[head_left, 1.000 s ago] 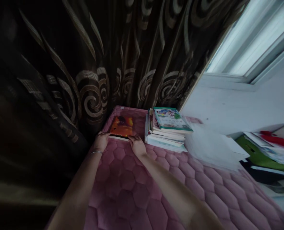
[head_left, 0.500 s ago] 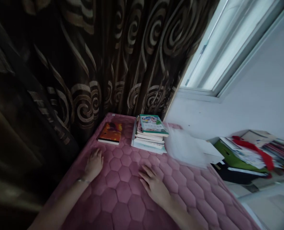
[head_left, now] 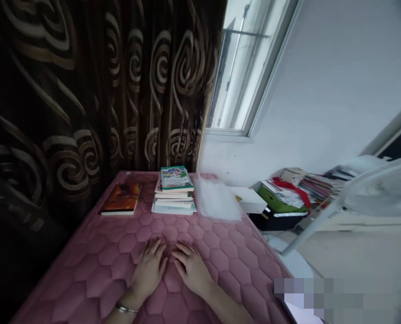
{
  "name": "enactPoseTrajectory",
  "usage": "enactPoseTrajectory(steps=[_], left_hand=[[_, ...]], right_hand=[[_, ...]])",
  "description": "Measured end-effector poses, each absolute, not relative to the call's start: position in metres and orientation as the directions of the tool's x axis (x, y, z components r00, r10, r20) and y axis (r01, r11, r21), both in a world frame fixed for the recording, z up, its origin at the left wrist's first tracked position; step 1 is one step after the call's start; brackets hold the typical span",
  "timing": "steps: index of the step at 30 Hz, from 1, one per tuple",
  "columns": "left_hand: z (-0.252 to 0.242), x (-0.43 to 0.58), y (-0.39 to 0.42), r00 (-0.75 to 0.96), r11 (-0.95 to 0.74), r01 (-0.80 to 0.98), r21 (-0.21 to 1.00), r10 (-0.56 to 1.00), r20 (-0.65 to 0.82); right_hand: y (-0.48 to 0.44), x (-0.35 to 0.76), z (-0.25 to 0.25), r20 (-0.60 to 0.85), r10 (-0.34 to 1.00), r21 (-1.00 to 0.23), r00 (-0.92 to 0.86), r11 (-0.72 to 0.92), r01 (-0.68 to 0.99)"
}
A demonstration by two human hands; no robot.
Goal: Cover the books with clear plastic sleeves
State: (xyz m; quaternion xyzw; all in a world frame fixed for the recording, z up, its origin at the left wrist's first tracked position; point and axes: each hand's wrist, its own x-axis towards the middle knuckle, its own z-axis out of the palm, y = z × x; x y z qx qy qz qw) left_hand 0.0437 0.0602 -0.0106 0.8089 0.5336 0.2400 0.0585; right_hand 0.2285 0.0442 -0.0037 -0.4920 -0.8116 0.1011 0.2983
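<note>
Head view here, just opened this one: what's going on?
A person has both bare hands, left hand and right hand, side by side low over a pink quilted surface; whether they press on it is hard to tell. Neither holds anything. Beyond them, an orange book lies flat on the left, apart from a stack of books topped by a green-edged one. Translucent plastic lies right of the stack.
</note>
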Motion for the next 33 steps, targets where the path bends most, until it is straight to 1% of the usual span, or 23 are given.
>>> enactPoseTrajectory(steps=[2,4,6,7,9,13,17,20,23,25,27,31,33], left_hand=[[-0.011,0.038,0.062,0.314,-0.438,0.827,0.353,0.88,0.357],[-0.008,0.035,0.066,0.304,-0.433,0.821,0.372,0.883,0.356],[-0.006,0.034,0.069,0.292,-0.422,0.814,0.399,0.892,0.346],[-0.005,0.034,0.07,0.287,-0.419,0.81,0.411,0.894,0.345],[-0.005,0.034,0.071,0.281,-0.422,0.801,0.424,0.891,0.357],[-0.008,0.034,0.071,0.272,-0.428,0.799,0.422,0.884,0.38],[-0.009,0.034,0.072,0.254,-0.42,0.795,0.438,0.886,0.388],[-0.007,0.034,0.072,0.252,-0.43,0.781,0.452,0.88,0.402],[-0.005,0.035,0.071,0.25,-0.424,0.787,0.449,0.884,0.396],[-0.004,0.035,0.07,0.253,-0.416,0.794,0.444,0.889,0.382],[-0.004,0.035,0.07,0.255,-0.415,0.794,0.443,0.891,0.376],[-0.004,0.034,0.07,0.26,-0.423,0.784,0.455,0.889,0.378],[-0.004,0.034,0.07,0.264,-0.43,0.775,0.462,0.886,0.382]], right_hand=[[0.048,0.232,-0.004,0.404,0.862,-0.529,-0.306,0.494,0.69],[0.058,0.241,0.0,0.432,0.868,-0.599,-0.244,0.479,0.642],[0.075,0.261,0.009,0.47,0.872,-0.615,-0.135,0.434,0.659],[0.086,0.274,0.015,0.497,0.866,-0.585,-0.06,0.385,0.714],[0.112,0.304,0.029,0.499,0.861,-0.468,0.094,0.176,0.866],[0.159,0.36,0.046,0.458,0.849,-0.434,0.263,-0.046,0.9],[0.179,0.384,0.043,0.381,0.869,-0.37,0.317,-0.171,0.913],[0.182,0.387,0.04,0.371,0.875,-0.324,0.31,-0.191,0.926],[0.182,0.388,0.044,0.411,0.867,-0.304,0.282,-0.161,0.939],[0.183,0.391,0.05,0.452,0.848,-0.312,0.276,-0.14,0.94],[0.183,0.395,0.057,0.502,0.812,-0.338,0.299,-0.133,0.932],[0.166,0.4,0.072,0.599,0.697,-0.41,0.394,-0.156,0.899],[0.142,0.397,0.076,0.695,0.622,-0.409,0.361,-0.072,0.91]])
